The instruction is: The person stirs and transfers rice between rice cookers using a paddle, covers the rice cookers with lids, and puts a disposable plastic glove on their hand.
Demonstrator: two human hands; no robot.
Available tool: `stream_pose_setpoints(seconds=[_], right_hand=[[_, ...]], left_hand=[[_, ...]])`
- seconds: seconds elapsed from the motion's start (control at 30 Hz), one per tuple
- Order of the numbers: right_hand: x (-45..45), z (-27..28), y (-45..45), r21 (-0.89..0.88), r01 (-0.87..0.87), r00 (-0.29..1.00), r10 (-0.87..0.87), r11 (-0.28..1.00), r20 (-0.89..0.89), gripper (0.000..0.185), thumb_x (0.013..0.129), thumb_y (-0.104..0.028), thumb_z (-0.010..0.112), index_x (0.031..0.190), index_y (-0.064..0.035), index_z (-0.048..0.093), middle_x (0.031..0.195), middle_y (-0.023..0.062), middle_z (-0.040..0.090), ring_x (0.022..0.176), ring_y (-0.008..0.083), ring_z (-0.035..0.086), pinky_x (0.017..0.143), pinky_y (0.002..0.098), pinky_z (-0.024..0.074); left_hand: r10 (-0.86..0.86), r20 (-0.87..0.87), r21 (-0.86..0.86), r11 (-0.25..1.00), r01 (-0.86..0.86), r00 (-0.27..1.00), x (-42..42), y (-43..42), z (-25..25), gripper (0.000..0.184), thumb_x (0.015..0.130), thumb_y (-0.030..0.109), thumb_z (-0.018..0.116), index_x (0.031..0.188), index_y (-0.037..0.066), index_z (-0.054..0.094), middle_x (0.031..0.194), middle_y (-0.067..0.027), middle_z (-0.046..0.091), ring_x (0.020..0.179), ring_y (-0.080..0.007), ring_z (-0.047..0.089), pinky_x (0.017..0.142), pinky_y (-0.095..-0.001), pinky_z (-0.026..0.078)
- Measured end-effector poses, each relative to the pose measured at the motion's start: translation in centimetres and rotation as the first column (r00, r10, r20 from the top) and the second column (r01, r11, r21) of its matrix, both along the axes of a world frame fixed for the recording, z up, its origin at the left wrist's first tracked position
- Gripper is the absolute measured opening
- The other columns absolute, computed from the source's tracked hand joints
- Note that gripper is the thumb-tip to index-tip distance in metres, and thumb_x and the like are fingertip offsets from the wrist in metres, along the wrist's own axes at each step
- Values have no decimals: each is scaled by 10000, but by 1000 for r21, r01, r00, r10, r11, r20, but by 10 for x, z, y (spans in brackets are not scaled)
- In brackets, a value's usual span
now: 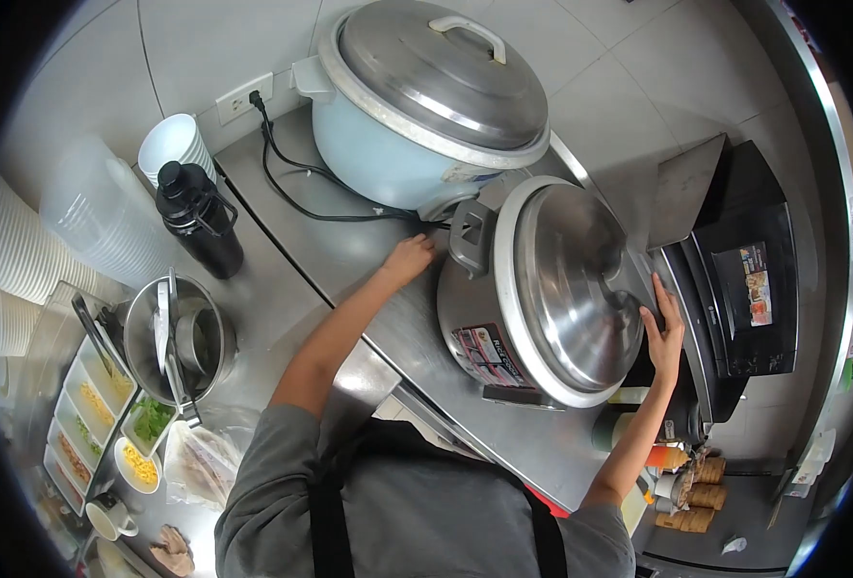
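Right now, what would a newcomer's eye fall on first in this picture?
Probably the light blue cooker at the top, by the tiled wall, and the silver cooker beside it, between the left hand and the right hand. Next, perhaps, the black bottle at the picture's left, near the metal pot.

Black straps [330, 525] lie over a grey short-sleeved shirt [436, 506].

The person's hands [668, 330] flank a silver rice cooker [571, 284] beside a pale-blue cooker [364, 144].
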State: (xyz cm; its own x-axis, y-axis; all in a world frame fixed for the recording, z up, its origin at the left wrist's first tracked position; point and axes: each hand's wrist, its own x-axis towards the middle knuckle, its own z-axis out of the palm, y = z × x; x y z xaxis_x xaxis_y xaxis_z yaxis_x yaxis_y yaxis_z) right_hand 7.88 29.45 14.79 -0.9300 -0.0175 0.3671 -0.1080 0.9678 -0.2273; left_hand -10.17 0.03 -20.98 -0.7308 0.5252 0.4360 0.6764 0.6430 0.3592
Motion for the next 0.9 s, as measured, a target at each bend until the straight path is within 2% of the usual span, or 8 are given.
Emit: stream_pose_setpoints(seconds=[0.1,0.13,0.2,0.3,0.4,0.5,0.63,0.9], right_hand=[[0,-2,1,6,-4,1000,4,1000,-17,514,794,-113,629,1295,-140,517,1093,158,583,978,285,547,899,328,403],[0,-3,1,-1,3,1000,-3,1000,-23,518,794,-108,625,1299,-144,513,1094,157,582,976,286,547,899,329,402],[-1,-3,1,15,-13,999,14,1000,-45,523,791,-102,621,1301,-145,511,1091,155,582,974,287,545,899,333,401],[0,-3,1,29,-19,998,21,999,-52,531,784,-93,618,1301,-144,509,1082,154,580,968,290,543,900,338,401],[1,-3,-2,33,3,999,-2,999,-50,526,793,-78,612,1305,-129,503,1104,149,570,989,274,539,899,317,399],[2,-3,-1,52,12,998,-9,999,-58,527,797,-70,608,1309,-130,499,1125,150,565,1010,274,537,900,312,401],[2,-4,0,52,13,999,-11,999,-53,532,794,-71,607,1309,-145,501,1134,150,565,1020,283,537,905,323,402],[2,-5,-3,56,49,997,-46,997,-61,533,787,-70,607,1304,-147,507,1137,153,568,1029,284,539,915,330,397]], left_hand=[[95,54,164,981,-103,994,1,-17,2,91,755,75,558,787,48,639,868,-75,606,889,-250,568,755,-380,488],[202,43,325,923,-205,978,-3,-28,6,96,765,79,561,800,43,643,865,-83,611,881,-262,570,747,-389,482],[395,74,616,704,-354,916,-9,-53,11,109,785,88,567,827,31,650,860,-99,621,864,-285,574,731,-406,471],[559,201,574,599,-559,804,-21,-81,11,120,810,95,570,862,37,662,851,-112,635,819,-309,589,718,-418,454],[606,172,479,637,-604,776,-32,-83,4,99,804,101,585,844,55,663,847,-111,636,791,-318,597,717,-417,449],[581,255,442,641,-628,773,-31,-73,1,92,810,110,590,828,51,659,830,-111,637,762,-327,599,723,-417,446],[602,366,315,637,-703,710,-32,-66,8,142,746,148,692,845,55,651,882,-99,619,858,-299,585,740,-410,426],[686,331,262,592,-762,648,-36,-55,3,200,700,178,739,856,89,653,906,-76,578,942,-254,534,789,-397,379]])
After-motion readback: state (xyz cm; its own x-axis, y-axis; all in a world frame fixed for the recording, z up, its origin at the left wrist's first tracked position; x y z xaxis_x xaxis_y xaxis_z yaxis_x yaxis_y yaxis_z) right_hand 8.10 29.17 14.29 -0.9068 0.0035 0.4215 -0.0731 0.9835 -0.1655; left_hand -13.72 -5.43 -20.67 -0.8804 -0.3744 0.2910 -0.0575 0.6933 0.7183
